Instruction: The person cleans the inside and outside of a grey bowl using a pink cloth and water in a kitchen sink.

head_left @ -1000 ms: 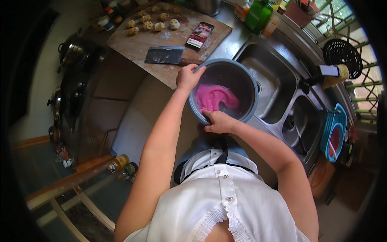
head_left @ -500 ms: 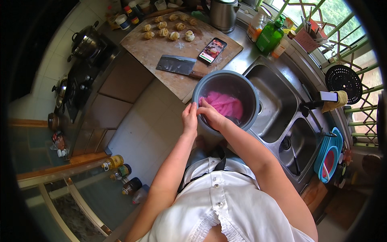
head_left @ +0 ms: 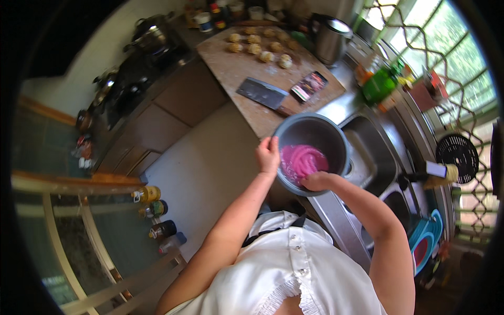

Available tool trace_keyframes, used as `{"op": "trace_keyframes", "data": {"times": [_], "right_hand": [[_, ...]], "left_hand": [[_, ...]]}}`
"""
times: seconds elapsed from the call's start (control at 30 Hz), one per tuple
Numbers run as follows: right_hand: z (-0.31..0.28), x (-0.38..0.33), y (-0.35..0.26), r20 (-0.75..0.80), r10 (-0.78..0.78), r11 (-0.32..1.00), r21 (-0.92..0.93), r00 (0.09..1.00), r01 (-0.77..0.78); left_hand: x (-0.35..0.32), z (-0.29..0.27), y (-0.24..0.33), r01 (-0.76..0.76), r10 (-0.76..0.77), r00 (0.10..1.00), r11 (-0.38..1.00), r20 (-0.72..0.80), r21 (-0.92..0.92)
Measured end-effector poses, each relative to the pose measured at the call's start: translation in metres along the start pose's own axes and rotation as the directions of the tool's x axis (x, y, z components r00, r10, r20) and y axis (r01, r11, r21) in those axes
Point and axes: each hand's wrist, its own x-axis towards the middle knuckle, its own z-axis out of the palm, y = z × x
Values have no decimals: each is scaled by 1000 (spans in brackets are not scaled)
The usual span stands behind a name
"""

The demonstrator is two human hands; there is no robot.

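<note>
A round grey basin (head_left: 311, 128) is held in front of me at the near corner of the cutting board, partly over the sink's left edge. My left hand (head_left: 268, 156) is closed on its left rim, with the thumb up at the edge. Inside lies a wet, bunched pink cloth (head_left: 302, 157) in some water. My right hand (head_left: 317, 181) reaches over the near rim, its fingers closed at the cloth's near side; the fingertips are partly hidden. Slight blur softens the picture.
The cutting board (head_left: 223, 58) carries a cleaver (head_left: 261, 93), a phone (head_left: 310, 86) and several small dough-coloured bundles (head_left: 254, 49). A steel double sink (head_left: 374, 157) lies right. Behind it stand a green bottle (head_left: 382, 84) and a kettle (head_left: 332, 42). Bottles (head_left: 163, 229) line the floor at left.
My right hand has moved from the basin's left rim down to the cloth inside. The left hand stays on the rim. The cloth looks more bunched, and the view has turned.
</note>
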Motion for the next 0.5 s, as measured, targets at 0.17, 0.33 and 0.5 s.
{"op": "trace_keyframes", "data": {"times": [0.17, 0.33, 0.5], "right_hand": [[11, 27, -9, -150, -229, 946, 198, 962, 256], [16, 72, -24, -243, -141, 423, 862, 960, 281], [-18, 79, -52, -403, -195, -284, 896, 894, 342]], "left_hand": [[0, 0, 4, 0, 1, 1000, 1000, -15, 30], [5, -2, 6, 0, -3, 998, 999, 70, 46], [11, 3, -14, -122, 124, 992, 988, -20, 94]]}}
